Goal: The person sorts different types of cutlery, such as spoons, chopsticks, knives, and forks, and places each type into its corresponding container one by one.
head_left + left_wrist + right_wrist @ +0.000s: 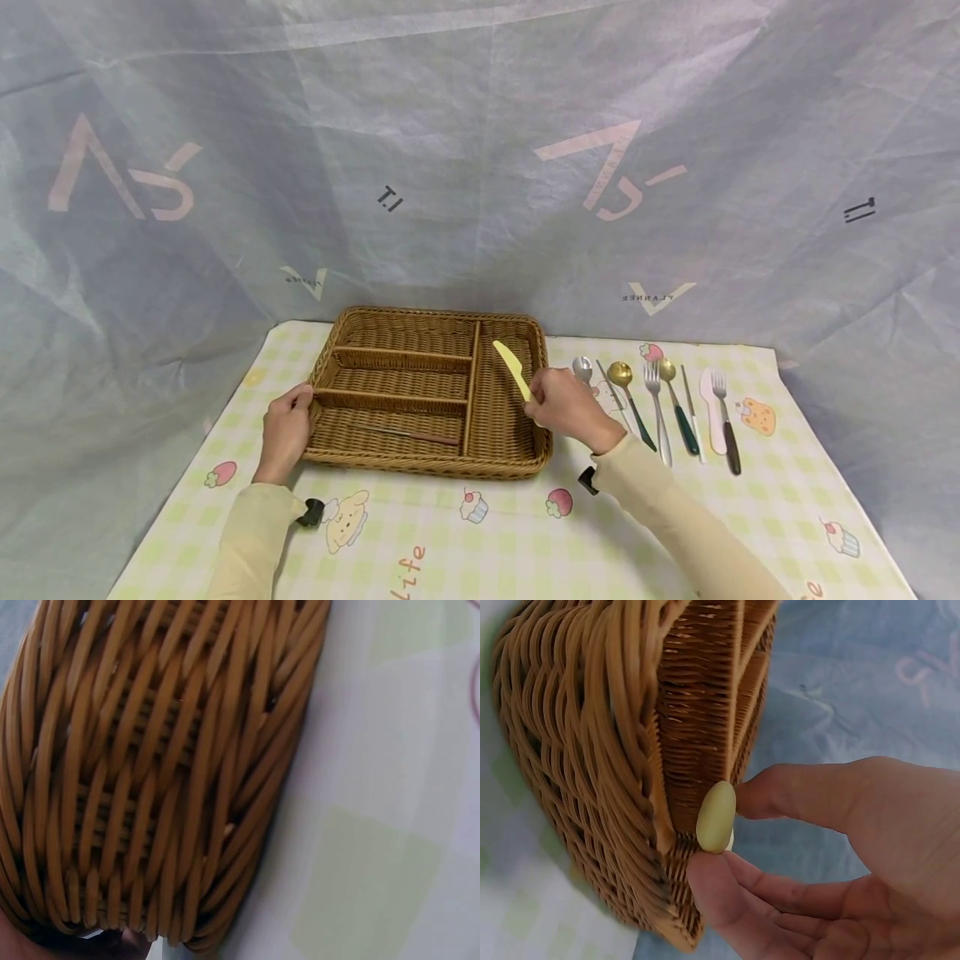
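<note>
A brown wicker cutlery basket [472, 392] with several compartments stands on the table. My left hand [287, 429] grips its left rim, the thumb over the edge; the left wrist view shows mostly woven wall [150, 765]. Above the long right compartment, my right hand [566, 404] pinches a pale yellow knife [512, 367] by its handle end, blade pointing up and left. In the right wrist view the rounded handle end [717, 817] sits between thumb and fingers. A thin utensil with a brown handle [435, 437] lies in the front left compartment.
Right of the basket lie a silver spoon [582, 368], a gold spoon with a green handle [621, 374], a silver fork [653, 379], a pink knife [712, 417], a dark-handled fork [726, 417] and thin sticks. Grey cloth [450, 167] hangs behind the checkered tablecloth [480, 558].
</note>
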Demonstrator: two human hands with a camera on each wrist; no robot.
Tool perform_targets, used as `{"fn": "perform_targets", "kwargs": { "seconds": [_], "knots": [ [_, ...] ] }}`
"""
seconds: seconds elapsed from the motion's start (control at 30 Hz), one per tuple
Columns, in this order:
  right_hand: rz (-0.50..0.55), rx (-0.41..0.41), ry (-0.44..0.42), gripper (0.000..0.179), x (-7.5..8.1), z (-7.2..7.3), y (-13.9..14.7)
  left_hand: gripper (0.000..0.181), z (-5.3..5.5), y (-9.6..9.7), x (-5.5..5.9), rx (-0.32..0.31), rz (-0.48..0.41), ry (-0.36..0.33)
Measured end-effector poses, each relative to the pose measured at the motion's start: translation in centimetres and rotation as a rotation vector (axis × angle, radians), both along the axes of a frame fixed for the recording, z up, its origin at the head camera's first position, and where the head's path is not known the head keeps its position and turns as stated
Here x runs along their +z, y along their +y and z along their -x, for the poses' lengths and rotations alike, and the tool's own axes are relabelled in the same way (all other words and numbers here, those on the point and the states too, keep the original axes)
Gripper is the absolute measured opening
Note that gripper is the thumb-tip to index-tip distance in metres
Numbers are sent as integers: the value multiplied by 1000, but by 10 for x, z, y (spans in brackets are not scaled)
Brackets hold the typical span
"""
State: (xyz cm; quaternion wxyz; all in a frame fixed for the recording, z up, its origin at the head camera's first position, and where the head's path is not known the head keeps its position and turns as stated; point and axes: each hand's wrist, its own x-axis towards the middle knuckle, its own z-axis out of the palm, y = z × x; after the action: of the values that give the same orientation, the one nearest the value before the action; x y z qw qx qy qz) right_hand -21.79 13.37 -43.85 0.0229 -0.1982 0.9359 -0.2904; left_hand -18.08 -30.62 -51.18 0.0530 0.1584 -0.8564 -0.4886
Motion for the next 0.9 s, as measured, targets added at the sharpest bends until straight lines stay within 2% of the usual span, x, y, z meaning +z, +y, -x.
{"fn": "perform_targets", "kwargs": {
  "seconds": [0.1,0.27,0.63,0.9],
  "knots": [
    [7,8,-38,11,-4,3,-4,58,0,0,1,3,-4,-7],
    [-29,37,-62,35,-9,7,-11,59,0,1,2,-3,-15,-20],
    [-158,39,39,48,-18,12,-24,58,0,1,1,6,-15,-17],
    [-250,38,92,53,-24,10,-29,58,1,1,-1,23,25,19]
  ]
}}
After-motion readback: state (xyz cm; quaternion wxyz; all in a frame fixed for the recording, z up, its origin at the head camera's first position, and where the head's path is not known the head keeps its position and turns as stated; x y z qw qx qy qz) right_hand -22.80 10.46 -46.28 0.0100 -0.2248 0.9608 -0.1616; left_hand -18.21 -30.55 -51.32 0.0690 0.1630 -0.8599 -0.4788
